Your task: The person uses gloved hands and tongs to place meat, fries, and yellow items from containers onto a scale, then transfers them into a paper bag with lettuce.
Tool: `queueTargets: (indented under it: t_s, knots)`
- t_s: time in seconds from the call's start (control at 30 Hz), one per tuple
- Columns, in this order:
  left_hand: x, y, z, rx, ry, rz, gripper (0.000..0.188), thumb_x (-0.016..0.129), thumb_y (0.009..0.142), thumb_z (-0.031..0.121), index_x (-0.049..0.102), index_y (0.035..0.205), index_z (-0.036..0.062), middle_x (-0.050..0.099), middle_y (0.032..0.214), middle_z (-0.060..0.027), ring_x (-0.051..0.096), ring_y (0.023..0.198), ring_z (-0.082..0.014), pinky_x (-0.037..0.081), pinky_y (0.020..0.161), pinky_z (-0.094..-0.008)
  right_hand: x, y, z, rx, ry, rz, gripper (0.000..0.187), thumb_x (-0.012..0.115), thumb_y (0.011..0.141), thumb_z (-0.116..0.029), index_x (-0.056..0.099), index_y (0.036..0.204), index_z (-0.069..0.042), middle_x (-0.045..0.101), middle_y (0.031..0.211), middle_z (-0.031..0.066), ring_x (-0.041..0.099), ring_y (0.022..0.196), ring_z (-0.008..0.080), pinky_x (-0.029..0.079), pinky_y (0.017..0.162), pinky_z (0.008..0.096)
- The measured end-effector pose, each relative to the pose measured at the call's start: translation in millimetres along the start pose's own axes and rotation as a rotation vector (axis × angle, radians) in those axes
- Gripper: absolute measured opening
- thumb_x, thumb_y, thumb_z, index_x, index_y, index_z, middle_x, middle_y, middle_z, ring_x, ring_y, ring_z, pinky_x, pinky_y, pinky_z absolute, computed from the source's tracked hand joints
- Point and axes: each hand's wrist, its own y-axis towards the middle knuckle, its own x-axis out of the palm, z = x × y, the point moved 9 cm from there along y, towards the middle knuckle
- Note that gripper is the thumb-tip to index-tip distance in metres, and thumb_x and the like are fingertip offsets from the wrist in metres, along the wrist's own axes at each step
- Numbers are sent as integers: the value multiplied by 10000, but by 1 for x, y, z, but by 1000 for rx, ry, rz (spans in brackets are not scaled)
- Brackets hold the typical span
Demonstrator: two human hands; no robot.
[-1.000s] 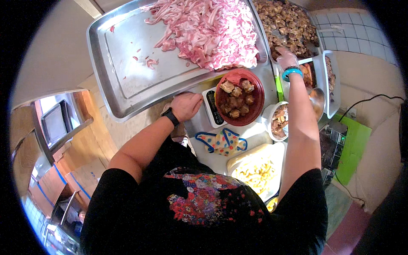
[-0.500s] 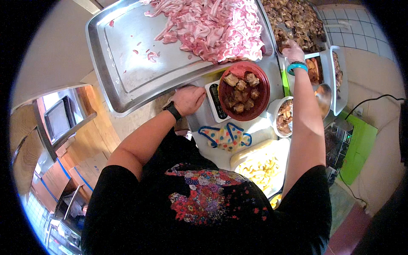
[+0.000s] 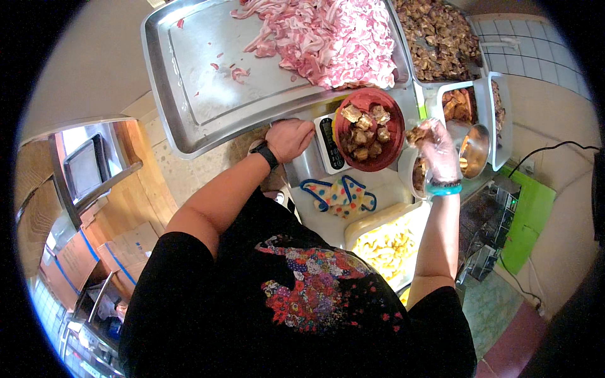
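Note:
My right hand, in a clear plastic glove, pinches a chunk of brown meat above the white bowl, just right of the red bowl. Several chunks of brown meat lie in that red bowl, which sits on a white kitchen scale with a dark panel. My left hand is closed in a loose fist beside the scale, resting by the counter edge with nothing visible in it. The gloved hand partly hides the white bowl and its brown contents.
A large metal tray of raw sliced meat lies at the back. Beyond, at right, is a tray of brown meat chunks. White tubs and a steel bowl stand right. Nearer are a dotted cloth and a tub of yellow pieces.
My right hand has come back from the far tray of brown meat toward the red bowl, now with a chunk in its fingers. My left hand stays beside the scale.

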Motion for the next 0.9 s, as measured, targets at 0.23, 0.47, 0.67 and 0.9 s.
queueTargets:
  t_s: [0.23,0.47,0.67,0.9]
  knots:
    - [4,-1,-4,-33,1,-33,136,469,811,194,490,845,64,539,700,-140,534,664,-333,431,576,-424,18,-2,8,166,-131,-123,389,573,792,-100,468,1165,-69,542,856,-11,504,736,74,407,651,208]
    - [7,0,-6,-11,19,-22,136,491,794,192,456,809,62,542,676,-134,537,657,-327,433,580,-420,-18,34,-2,187,-153,97,407,590,801,-243,471,1147,-65,582,948,42,548,742,109,412,602,210]
    - [5,0,-5,19,-4,-2,137,453,823,201,467,829,65,549,701,-151,540,662,-342,433,577,-435,-43,50,1,149,-27,189,405,582,804,-213,455,1148,-42,587,1012,101,572,774,156,438,610,235]
    - [4,-2,-5,44,19,36,128,458,819,195,454,824,68,538,675,-144,535,641,-337,430,568,-429,-44,38,10,201,-51,196,384,580,804,-222,469,1128,-49,590,997,81,573,782,156,436,614,237]
